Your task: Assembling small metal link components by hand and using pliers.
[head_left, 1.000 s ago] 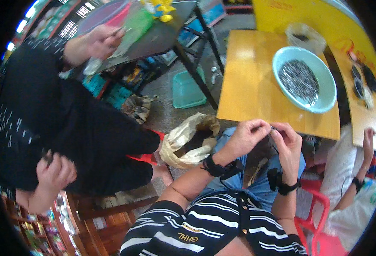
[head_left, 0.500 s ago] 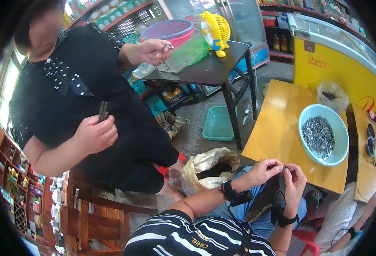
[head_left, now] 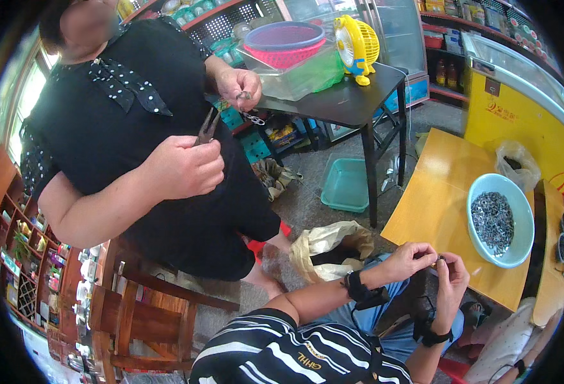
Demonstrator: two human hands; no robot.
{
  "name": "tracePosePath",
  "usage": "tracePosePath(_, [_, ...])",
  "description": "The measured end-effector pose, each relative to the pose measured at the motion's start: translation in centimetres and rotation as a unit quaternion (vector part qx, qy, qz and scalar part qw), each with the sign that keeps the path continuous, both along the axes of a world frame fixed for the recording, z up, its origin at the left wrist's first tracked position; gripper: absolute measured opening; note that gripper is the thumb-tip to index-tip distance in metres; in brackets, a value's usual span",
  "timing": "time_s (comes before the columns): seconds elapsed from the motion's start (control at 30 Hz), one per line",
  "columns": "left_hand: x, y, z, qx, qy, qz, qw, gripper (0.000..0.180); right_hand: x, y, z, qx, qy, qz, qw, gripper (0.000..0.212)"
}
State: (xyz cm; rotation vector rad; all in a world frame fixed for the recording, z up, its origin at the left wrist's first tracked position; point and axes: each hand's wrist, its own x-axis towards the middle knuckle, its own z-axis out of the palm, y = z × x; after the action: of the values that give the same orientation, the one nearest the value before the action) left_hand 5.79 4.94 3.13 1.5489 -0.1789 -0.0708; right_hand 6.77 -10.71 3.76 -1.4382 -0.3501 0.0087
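Over my lap, my left hand (head_left: 415,259) is pinched closed, thumb against fingers. My right hand (head_left: 451,276) meets it at the fingertips, also closed. Between them is a small dark piece (head_left: 440,259), too small to name. Just beyond, to the right, a light blue basin (head_left: 530,221) holds a heap of small shiny metal pieces (head_left: 493,224). It stands on a yellow wooden table (head_left: 432,192). At the left a standing person in black has pliers (head_left: 207,126) in one hand and a short metal chain (head_left: 253,118) in the other.
An open beige sack (head_left: 307,253) stands left of my knees. Beyond it are a green plastic tub (head_left: 346,185) on the floor and a black table (head_left: 333,105) with a yellow fan (head_left: 358,48) and a pink basket (head_left: 285,57). A wooden chair (head_left: 128,313) is at lower left.
The whole view has shifted, so most things sit farther right and lower. The standing person's pliers have come nearer the chain, their jaws spread. My hands stay pinched together.
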Motion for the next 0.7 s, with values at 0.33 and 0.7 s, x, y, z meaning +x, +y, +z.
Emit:
tracePosePath(0.33, [-0.3,1.2,-0.8,0.004,-0.012,0.01,1.0,0.018,-0.4,1.5,0.7,-0.002,0.026,0.003,1.0,0.007])
tracePosePath(0.7, [-0.9,2.7,-0.8,-0.027,-0.026,0.027,0.999,0.018,-0.2,3.1,0.7,-0.014,0.024,0.024,0.999,0.007])
